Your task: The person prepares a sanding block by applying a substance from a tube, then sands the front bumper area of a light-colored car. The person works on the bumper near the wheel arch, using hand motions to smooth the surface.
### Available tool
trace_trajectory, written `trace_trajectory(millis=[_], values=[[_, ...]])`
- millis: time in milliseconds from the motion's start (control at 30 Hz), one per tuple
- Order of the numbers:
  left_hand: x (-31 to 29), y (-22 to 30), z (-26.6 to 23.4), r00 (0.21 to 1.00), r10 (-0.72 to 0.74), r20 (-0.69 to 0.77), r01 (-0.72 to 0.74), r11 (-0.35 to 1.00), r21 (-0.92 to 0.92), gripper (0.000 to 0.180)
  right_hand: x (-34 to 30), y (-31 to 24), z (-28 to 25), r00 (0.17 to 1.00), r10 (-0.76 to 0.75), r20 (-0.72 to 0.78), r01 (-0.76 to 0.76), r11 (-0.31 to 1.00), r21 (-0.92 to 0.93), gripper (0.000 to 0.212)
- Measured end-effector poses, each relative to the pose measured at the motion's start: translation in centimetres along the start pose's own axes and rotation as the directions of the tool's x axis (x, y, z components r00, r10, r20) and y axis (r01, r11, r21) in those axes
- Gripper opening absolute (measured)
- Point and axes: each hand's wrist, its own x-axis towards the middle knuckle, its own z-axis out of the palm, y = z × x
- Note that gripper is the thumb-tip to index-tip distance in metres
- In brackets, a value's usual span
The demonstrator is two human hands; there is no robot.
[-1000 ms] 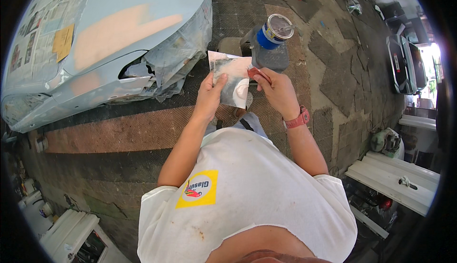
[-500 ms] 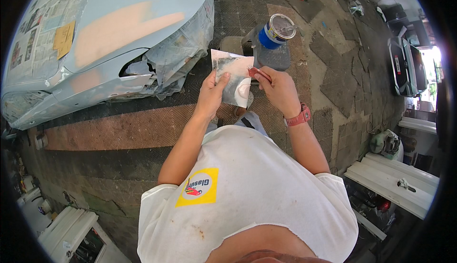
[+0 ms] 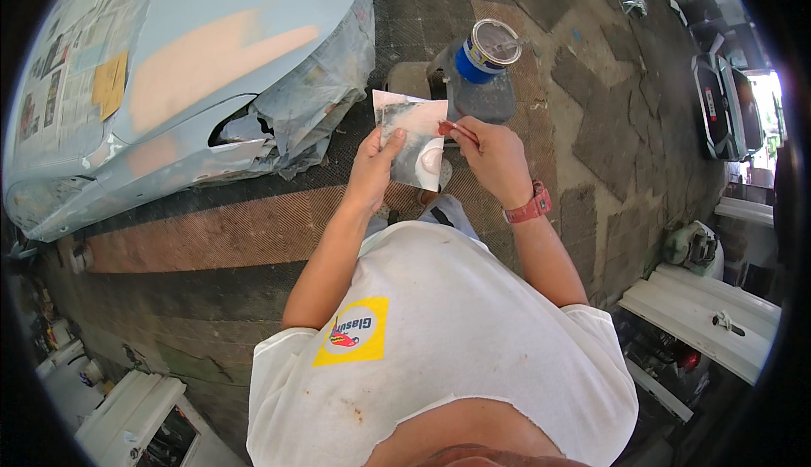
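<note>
Your left hand (image 3: 372, 167) pinches a grey-smeared plate (image 3: 412, 139); your right hand (image 3: 496, 158) pinches a red scraper (image 3: 448, 129).
Thin, flat and rectangular, the plate lies between your hands, the scraper at its right edge; a smooth, rounded, pale mound (image 3: 430, 158) sits on its near right part.

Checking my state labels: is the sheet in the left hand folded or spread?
Spread. The sheet shows one broad, smeared face with no visible fold; the left hand grips its left edge.

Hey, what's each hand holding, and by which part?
The left hand holds a flat board by its left edge; the right hand, a small red tool by its right end.
</note>
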Motion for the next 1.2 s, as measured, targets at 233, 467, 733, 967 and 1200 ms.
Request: trace_trajectory(millis=[233,467,733,967,1200], values=[[1.6,-0.9,1.3,0.999,-0.041,-0.001,0.041,0.999,-0.003,0.036,0.6,2.6,-0.8,1.000,0.016,0.015,-0.016,1.000,0.005,0.015],[4.6,-3.0,2.8,0.993,-0.114,-0.023,0.115,0.993,0.019,0.036,1.5,6.8,-1.3,0.999,0.037,0.030,-0.040,0.996,0.076,0.017],[8.5,-4.8,6.1,0.948,-0.303,-0.095,0.304,0.953,-0.006,0.035,2.7,13.8,-1.8,0.988,0.101,0.113,-0.120,0.977,0.179,0.021],[12.1,-5.3,7.7,0.881,-0.345,-0.323,0.326,0.939,-0.113,0.048,3.3,28.0,2.3,0.915,0.403,-0.004,-0.331,0.757,0.563,0.020],[12.8,-4.0,8.8,0.797,-0.259,-0.545,0.247,0.964,-0.097,0.052,7.8,45.2,12.9,0.381,0.826,0.416,-0.411,-0.252,0.876,0.028]])
